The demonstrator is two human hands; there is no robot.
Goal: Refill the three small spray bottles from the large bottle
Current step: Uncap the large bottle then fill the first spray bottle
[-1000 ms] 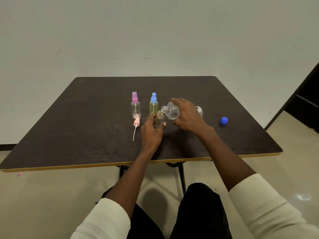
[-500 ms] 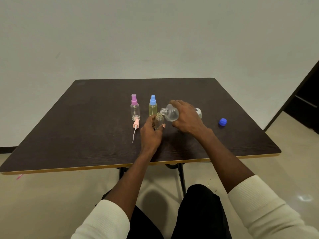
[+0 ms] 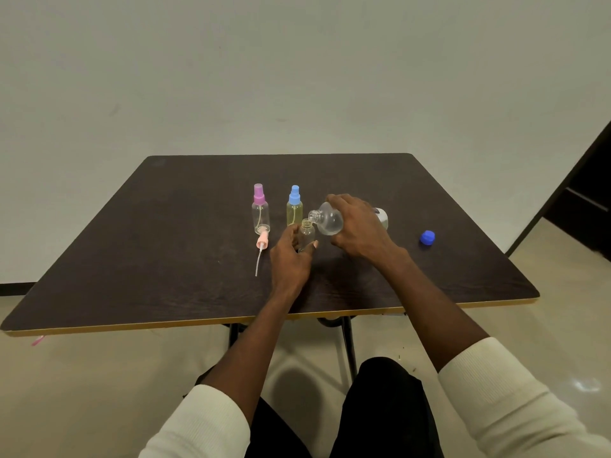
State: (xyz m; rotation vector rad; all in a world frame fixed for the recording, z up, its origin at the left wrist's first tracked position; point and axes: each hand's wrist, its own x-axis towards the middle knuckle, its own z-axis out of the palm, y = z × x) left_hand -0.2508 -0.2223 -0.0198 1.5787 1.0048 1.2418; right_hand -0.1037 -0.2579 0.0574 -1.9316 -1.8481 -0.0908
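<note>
My right hand (image 3: 358,228) grips the large clear bottle (image 3: 327,221), tipped on its side with its open neck just above the mouth of a small uncapped spray bottle (image 3: 306,233). My left hand (image 3: 289,257) holds that small bottle upright on the dark table (image 3: 165,259). Behind stand a small bottle with a purple spray top (image 3: 260,209) and one with a blue spray top (image 3: 294,208) holding yellowish liquid. A pink spray head with its tube (image 3: 261,247) lies on the table left of my left hand.
The large bottle's blue cap (image 3: 427,238) lies on the table to the right. A pale wall is behind the table, and a dark doorway (image 3: 588,200) is at the far right. My legs are under the near table edge.
The large bottle stays tipped over the small open bottle; both hands hold nearly the same places. The view has shifted slightly.
</note>
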